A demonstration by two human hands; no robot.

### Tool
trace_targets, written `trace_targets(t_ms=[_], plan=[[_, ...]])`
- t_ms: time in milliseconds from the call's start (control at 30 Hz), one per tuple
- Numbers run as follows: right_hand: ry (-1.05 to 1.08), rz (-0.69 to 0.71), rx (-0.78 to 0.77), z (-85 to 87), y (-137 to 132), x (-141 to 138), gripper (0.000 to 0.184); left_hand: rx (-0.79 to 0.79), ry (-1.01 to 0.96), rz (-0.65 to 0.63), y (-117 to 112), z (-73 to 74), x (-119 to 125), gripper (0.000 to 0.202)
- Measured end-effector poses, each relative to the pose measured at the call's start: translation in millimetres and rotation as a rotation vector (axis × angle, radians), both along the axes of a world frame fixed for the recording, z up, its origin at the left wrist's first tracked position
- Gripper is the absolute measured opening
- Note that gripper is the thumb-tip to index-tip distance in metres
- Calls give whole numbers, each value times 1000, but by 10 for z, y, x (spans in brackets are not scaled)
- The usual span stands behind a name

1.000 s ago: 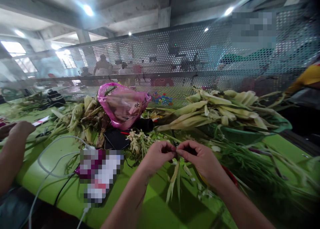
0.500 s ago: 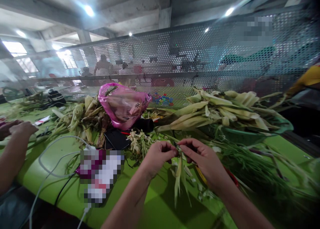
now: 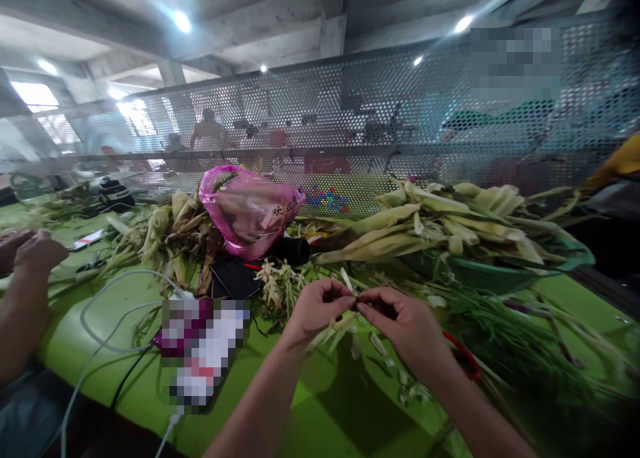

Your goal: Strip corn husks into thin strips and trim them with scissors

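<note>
Pale strips of corn husk (image 3: 327, 335) are pinched in front of me, fanning down to the left below my fingers. My left hand (image 3: 320, 308) is closed on them between thumb and forefinger, with a whitish tip sticking up above. The fingertips of my right hand (image 3: 403, 318) are closed too and meet my left thumb at the same spot. Exactly what lies between the right fingertips is partly hidden. Small husk scraps (image 3: 413, 388) lie on the green table (image 3: 365, 418) below. Beside my right wrist shows a red loop handle (image 3: 465, 355).
A green basket (image 3: 565, 258) heaped with dried corn husks (image 3: 400, 228) stands at the right, with green stems (image 3: 505, 331) before it. A pink plastic bag (image 3: 250, 211) stands behind. White cables (image 3: 95, 338) cross the left, near a co-worker's hands (image 3: 37, 251). A perforated screen (image 3: 280, 125) borders the back.
The husk strips hung straight down between my hands; now they slant to the left under my left hand. My right fingertips have moved slightly down, meeting the left thumb.
</note>
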State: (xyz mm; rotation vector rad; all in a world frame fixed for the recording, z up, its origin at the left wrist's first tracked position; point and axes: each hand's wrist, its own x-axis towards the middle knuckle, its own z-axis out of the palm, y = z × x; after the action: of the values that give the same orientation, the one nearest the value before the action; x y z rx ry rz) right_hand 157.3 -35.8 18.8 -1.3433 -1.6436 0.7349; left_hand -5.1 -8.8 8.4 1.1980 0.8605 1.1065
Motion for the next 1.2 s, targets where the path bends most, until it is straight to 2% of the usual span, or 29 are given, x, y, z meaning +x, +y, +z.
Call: trace_targets(t_ms=[333, 533, 733, 833, 1000, 1200], plan=[[-115, -89, 111, 43, -83, -53, 15, 54, 42, 27, -38, -29, 29, 20], [35, -70, -11, 81, -63, -59, 16, 190, 102, 52, -56, -11, 22, 19], [151, -51, -146, 86, -55, -59, 19, 384, 258, 65, -50, -7, 15, 6], [149, -33, -175, 95, -58, -58, 22, 495, 339, 44, -31, 3, -9, 11], [120, -36, -125, 97, -54, -41, 21, 501, 436, 104, -62, 18, -15, 16], [-9, -59, 19, 114, -64, -44, 17, 484, 478, 144, -77, 11, -1, 15]])
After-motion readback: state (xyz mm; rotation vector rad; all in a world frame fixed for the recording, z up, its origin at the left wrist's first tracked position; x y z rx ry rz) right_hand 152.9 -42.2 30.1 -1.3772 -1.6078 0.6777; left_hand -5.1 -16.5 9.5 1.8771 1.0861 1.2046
